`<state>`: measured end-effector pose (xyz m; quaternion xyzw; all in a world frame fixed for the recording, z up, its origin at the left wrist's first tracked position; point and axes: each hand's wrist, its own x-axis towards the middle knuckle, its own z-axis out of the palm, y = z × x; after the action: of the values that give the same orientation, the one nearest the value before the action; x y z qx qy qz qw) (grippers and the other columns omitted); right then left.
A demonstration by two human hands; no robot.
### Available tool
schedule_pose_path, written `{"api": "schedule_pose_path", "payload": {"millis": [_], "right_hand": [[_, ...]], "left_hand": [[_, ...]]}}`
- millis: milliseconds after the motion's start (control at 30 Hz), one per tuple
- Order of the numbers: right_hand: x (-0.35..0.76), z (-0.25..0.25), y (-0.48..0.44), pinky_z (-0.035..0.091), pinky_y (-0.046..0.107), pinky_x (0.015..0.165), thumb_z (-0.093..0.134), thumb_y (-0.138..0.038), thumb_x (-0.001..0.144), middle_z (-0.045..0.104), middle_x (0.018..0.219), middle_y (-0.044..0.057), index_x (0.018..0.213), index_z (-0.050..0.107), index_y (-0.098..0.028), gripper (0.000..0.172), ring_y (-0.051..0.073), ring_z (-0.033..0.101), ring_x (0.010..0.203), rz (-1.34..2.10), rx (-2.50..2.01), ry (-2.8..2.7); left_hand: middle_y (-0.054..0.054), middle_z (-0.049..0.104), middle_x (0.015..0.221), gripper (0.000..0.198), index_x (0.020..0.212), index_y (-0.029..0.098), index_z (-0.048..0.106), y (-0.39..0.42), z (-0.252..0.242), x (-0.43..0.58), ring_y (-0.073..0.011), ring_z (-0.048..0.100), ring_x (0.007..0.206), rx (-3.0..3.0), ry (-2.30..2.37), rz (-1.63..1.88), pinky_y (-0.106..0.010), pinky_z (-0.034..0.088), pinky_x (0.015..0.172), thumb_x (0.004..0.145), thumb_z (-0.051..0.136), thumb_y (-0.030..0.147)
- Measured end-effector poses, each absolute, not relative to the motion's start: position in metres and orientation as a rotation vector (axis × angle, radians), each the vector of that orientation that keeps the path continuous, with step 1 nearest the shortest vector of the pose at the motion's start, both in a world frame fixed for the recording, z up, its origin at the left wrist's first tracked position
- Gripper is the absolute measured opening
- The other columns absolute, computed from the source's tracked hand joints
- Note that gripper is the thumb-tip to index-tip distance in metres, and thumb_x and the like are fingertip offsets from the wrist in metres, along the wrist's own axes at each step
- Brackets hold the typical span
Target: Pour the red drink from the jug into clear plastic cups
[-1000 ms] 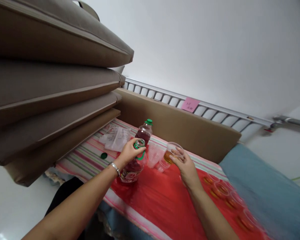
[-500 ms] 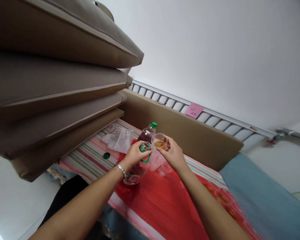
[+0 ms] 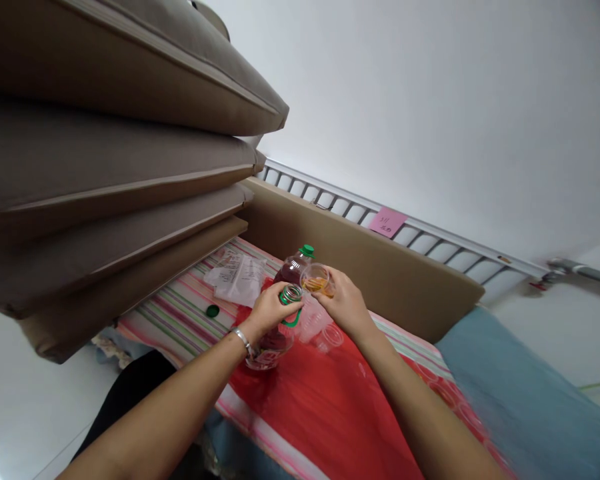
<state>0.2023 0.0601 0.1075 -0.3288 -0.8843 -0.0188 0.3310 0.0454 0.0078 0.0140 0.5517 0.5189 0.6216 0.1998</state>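
Observation:
My left hand (image 3: 271, 308) is closed round the neck of a clear plastic bottle (image 3: 269, 353) that has lost its cap and stands on red plastic. Dark reddish contents show low in it. Beside its mouth, my right hand (image 3: 347, 297) grips a clear plastic cup (image 3: 315, 275), tilted toward the bottle, with something yellow-orange inside. Just behind stands a second bottle (image 3: 291, 268) with a green cap, holding dark red liquid. Clear plastic cups (image 3: 331, 337) lie on the red plastic below my right hand. A loose green cap (image 3: 213, 311) rests left of my left hand.
A striped cloth (image 3: 180, 319) lies under a red plastic sheet (image 3: 325, 407). Crumpled clear packaging (image 3: 240, 277) is at the back left. Stacked brown cushions (image 3: 105, 153) overhang the left side. A brown board (image 3: 360, 250) and a radiator (image 3: 430, 243) stand behind; blue fabric (image 3: 520, 380) is at right.
The cup in my right hand has shifted slightly left and tipped further toward the bottle mouth; its yellow-orange contents have shifted. My left hand and the bottle stay nearly still.

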Motion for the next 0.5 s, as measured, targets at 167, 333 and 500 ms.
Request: {"api": "schedule_pose_path", "payload": {"millis": [167, 333, 500], "right_hand": [[0.202, 0.114, 0.06, 0.045, 0.049, 0.093, 0.061, -0.022, 0.071, 0.063, 0.116, 0.015, 0.12, 0.056, -0.014, 0.05, 0.031, 0.058, 0.107, -0.091, -0.867, -2.358], [0.202, 0.119, 0.061, 0.045, 0.049, 0.093, 0.06, -0.022, 0.072, 0.063, 0.117, 0.015, 0.121, 0.055, -0.015, 0.05, 0.031, 0.057, 0.108, -0.144, -0.858, -2.365], [0.202, 0.124, 0.061, 0.045, 0.047, 0.093, 0.058, -0.021, 0.074, 0.062, 0.117, 0.015, 0.122, 0.054, -0.013, 0.049, 0.031, 0.056, 0.107, -0.209, -0.84, -2.394]], "left_hand": [[-0.005, 0.072, 0.095, 0.035, 0.099, 0.019, 0.066, 0.007, 0.014, 0.045, -0.0219, 0.066, 0.089, 1.545, 1.455, 1.738, -0.034, 0.05, 0.085, 0.069, 0.073, 0.035], [-0.005, 0.072, 0.097, 0.036, 0.1, 0.02, 0.065, 0.009, 0.012, 0.046, -0.0218, 0.067, 0.089, 1.543, 1.448, 1.737, -0.033, 0.05, 0.084, 0.069, 0.073, 0.036], [-0.004, 0.072, 0.096, 0.037, 0.101, 0.02, 0.065, 0.011, 0.009, 0.045, -0.0215, 0.067, 0.088, 1.546, 1.445, 1.74, -0.033, 0.05, 0.082, 0.069, 0.073, 0.037]]}}
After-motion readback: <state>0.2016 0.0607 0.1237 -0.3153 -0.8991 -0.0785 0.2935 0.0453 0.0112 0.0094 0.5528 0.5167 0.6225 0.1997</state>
